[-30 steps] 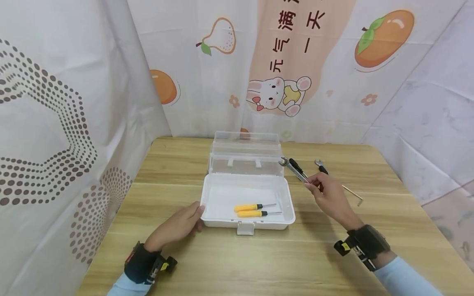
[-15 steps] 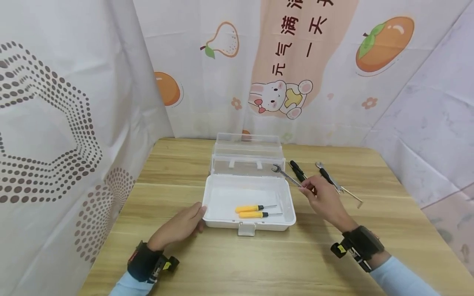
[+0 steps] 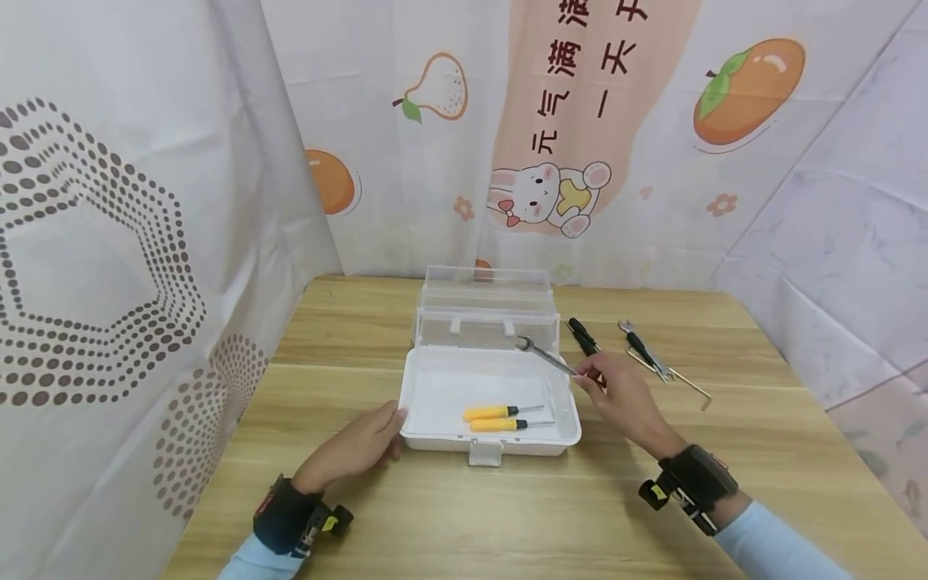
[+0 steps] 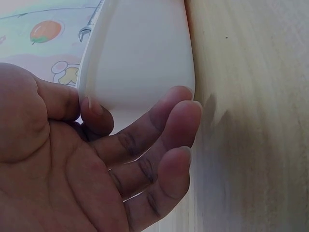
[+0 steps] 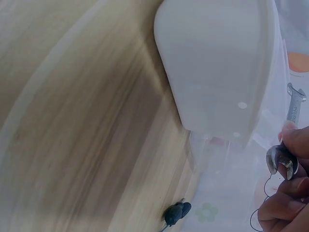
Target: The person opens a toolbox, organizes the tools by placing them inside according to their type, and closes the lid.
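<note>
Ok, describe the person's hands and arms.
The left hand and right hand are bare. Light blue sleeves end behind black wrist bands, each bearing a small black device with a yellow marking.

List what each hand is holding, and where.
Right hand: wrench, gripped near one end. Left hand: box, gripped by the rim near its left front corner.

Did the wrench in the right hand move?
Yes. In the head view, the wrench moved left and a little down in the picture, judged against the white toolbox.
</note>
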`<state>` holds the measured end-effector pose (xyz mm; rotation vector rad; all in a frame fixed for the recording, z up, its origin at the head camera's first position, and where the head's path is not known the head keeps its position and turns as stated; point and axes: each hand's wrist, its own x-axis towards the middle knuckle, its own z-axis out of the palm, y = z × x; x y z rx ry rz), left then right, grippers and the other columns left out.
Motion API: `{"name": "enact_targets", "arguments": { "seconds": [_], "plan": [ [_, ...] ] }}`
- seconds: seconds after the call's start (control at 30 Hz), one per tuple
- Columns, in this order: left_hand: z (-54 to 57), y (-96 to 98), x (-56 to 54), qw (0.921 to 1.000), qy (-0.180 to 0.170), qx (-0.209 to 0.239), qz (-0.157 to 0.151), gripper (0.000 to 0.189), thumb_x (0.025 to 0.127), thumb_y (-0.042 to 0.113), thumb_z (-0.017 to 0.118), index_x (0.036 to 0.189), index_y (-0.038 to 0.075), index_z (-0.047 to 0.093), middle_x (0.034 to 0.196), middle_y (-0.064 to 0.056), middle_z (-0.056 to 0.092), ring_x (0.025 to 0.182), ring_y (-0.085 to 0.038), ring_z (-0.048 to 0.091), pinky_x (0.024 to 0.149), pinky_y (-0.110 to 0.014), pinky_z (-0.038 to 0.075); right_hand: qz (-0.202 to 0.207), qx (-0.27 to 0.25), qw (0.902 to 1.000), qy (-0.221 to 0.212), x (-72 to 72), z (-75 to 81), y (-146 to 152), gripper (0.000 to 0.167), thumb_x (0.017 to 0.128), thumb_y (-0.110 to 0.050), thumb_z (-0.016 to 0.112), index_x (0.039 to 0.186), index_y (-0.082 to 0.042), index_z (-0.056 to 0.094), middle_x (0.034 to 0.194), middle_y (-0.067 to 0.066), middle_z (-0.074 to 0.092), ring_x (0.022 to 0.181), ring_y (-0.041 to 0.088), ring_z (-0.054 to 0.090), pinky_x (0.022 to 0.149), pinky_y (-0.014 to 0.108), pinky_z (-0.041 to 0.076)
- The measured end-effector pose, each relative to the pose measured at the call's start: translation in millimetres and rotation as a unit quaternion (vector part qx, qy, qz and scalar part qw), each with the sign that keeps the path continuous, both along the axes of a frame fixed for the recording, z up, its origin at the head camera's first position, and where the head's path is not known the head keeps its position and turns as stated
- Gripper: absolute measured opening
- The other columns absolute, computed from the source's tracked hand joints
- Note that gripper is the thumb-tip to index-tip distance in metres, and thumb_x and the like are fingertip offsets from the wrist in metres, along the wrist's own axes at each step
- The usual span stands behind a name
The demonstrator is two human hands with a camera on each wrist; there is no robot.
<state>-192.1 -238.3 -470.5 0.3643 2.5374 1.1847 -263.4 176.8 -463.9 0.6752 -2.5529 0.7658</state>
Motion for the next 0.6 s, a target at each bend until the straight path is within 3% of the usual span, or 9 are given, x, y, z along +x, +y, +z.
{"name": "enact_targets", "arguments": {
  "seconds": [0.6],
  "plan": [
    [-3.7,-0.7,-1.2,0.9999,-0.003,0.013,-0.004,0.041,0.114,0.041,0.029,0.101,0.011,0.054,0.078,-0.004,0.063,0.064,-0.021,0.06,0.059,-0.031,0.045,0.007,0.003,0.9999,0.013,-2.3,5.8,-11,0.014,0.089,-0.002,0.079,0.095,-0.01,0.07,0.083,-0.004,0.06,0.07,0.011,0.05,0.062,0.028,0.042]
  ]
}}
